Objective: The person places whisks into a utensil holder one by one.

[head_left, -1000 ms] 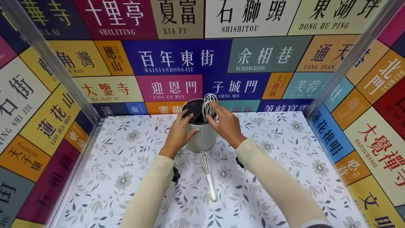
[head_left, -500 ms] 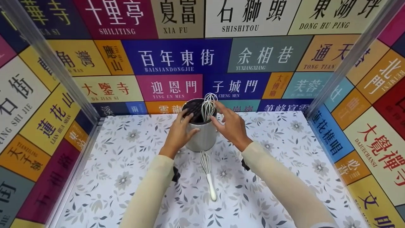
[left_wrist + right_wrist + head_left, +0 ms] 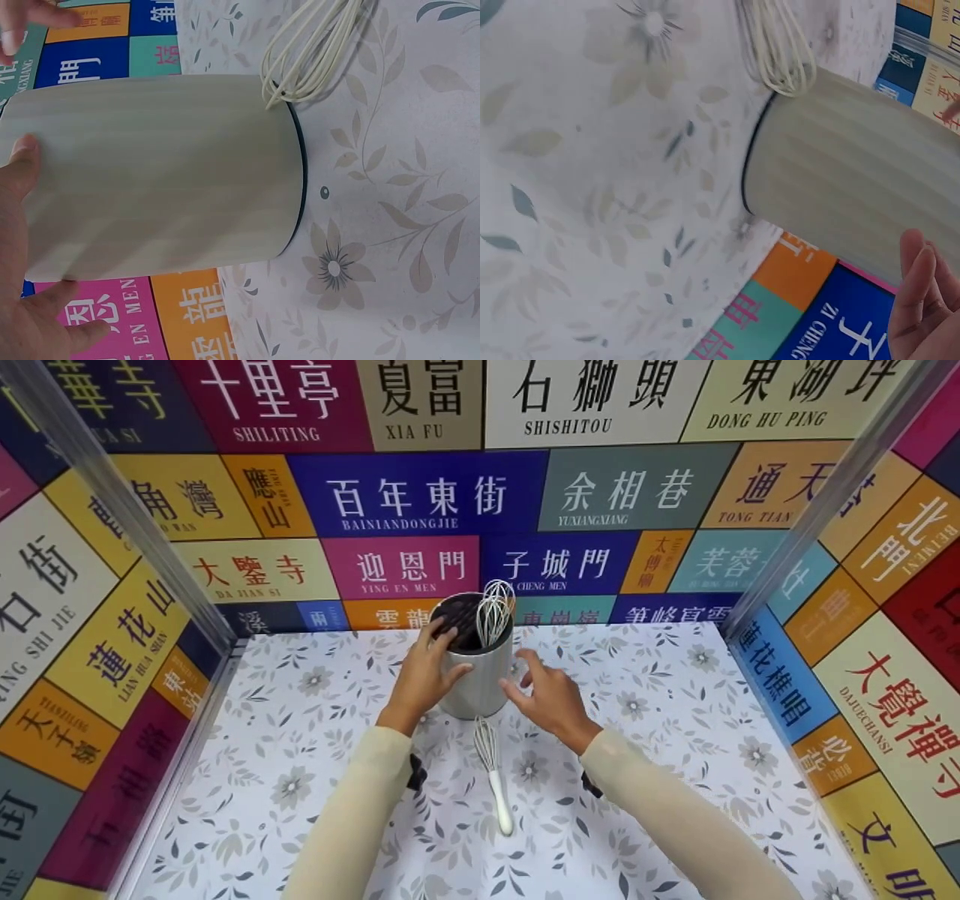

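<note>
A grey cylindrical utensil holder (image 3: 474,690) with a dark inside stands upright at the back of the table. My left hand (image 3: 421,679) grips its left side near the rim, the thumb on the front wall (image 3: 157,172). One wire whisk (image 3: 495,615) stands in the holder, wires up; its handle is hidden inside. A second whisk (image 3: 503,810) with a pale handle lies on the table before the holder, its wires (image 3: 319,67) by the base. Just right of the holder, my right hand (image 3: 553,697) holds nothing, its fingers (image 3: 922,277) loosely bent.
A white floral cloth (image 3: 300,840) covers the table. Colourful panels with printed characters (image 3: 420,495) rise behind it and at both sides. Clear upright strips (image 3: 150,510) mark the back corners.
My right hand has let go of the whisk in the holder and drawn down and to the right. The left hand stays on the holder.
</note>
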A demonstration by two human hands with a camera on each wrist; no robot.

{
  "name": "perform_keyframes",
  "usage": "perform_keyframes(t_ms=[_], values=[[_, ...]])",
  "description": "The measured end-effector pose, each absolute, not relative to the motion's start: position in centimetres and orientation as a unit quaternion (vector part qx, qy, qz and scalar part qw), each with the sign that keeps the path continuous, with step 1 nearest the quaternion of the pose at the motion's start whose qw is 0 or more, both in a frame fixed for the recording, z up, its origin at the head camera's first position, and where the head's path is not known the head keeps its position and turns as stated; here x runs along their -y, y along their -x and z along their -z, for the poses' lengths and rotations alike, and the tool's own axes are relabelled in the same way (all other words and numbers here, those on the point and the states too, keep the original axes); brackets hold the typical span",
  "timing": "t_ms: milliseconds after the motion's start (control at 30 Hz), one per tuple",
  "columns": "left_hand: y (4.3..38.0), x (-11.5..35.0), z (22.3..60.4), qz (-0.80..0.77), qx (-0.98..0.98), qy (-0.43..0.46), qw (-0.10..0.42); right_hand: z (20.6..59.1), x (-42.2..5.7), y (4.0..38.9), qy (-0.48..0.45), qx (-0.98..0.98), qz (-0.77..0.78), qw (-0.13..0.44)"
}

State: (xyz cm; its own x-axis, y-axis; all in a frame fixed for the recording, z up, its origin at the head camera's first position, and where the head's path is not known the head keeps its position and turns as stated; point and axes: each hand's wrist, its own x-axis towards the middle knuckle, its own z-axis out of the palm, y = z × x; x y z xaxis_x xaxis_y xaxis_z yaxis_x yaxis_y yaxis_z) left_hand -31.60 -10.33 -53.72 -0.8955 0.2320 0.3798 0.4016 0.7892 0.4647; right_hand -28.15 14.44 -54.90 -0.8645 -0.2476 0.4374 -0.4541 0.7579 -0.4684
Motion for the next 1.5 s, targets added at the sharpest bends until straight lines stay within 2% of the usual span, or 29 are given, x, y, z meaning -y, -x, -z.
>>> perform_keyframes(t_ms=[267, 500, 667, 933, 1333, 1500], values=[[31.6, 10.3, 53.7, 0.277, 0.933, 0.17, 0.153, 58.5, -13.3, 26.9, -0.207, 0.934, -0.259, 0.131], [31.6, 10.4, 53.7, 0.283, 0.93, 0.174, 0.155, 60.8, -12.5, 26.3, -0.186, 0.945, -0.257, 0.078], [31.6, 10.5, 53.7, 0.283, 0.929, 0.177, 0.157, 62.1, -12.1, 26.0, -0.18, 0.949, -0.251, 0.06], [31.7, 10.5, 53.8, 0.285, 0.924, 0.186, 0.172, 63.2, -11.1, 25.6, -0.173, 0.948, -0.262, 0.04], [31.6, 10.4, 53.7, 0.287, 0.931, 0.171, 0.147, 64.3, -10.7, 25.4, -0.139, 0.946, -0.292, -0.019], [31.6, 10.4, 53.7, 0.288, 0.932, 0.168, 0.145, 64.1, -10.7, 25.4, -0.133, 0.941, -0.311, -0.022]])
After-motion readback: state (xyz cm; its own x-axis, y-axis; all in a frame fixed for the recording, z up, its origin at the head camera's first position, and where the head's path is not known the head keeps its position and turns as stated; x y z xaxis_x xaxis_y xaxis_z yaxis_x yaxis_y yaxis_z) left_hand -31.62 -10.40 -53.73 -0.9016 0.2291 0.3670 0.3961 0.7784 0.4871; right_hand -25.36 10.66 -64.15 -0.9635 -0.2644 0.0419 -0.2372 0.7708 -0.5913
